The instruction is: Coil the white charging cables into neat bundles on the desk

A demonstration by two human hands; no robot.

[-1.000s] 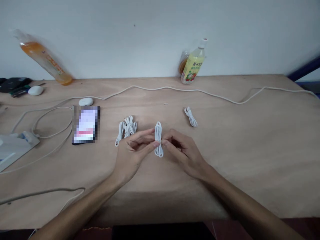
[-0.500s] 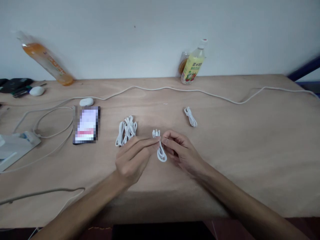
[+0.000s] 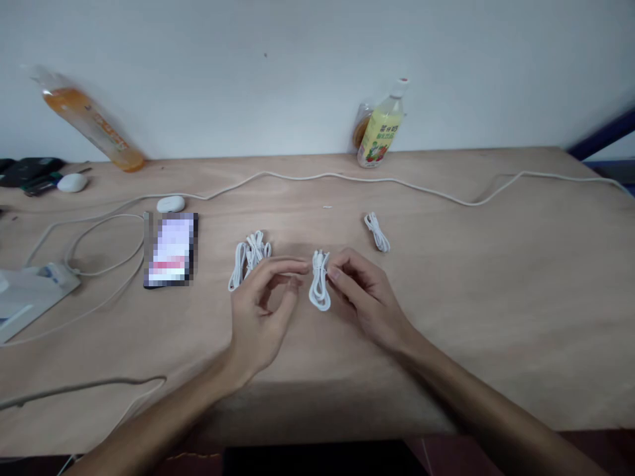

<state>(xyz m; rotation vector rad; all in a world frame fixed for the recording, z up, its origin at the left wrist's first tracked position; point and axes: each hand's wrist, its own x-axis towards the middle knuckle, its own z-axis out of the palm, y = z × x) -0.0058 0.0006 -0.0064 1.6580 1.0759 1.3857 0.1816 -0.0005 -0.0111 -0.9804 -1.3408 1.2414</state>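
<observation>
Over the table [image 3: 471, 291], the right hand [image 3: 364, 291] pinched the coiled cable [image 3: 320, 291], likely light and bendy, near its narrow waist, probably the best hold, while the left hand [image 3: 260, 304] spread just beside it.

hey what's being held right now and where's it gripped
The right hand pinches a coiled white cable at its right side, by the bound part below the plugs. The left hand holds nothing.

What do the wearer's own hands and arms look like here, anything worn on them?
The left hand and right hand are ungloved, with no rings visible. Both forearms are bare where they show: no sleeve, watch or bracelet.
</observation>
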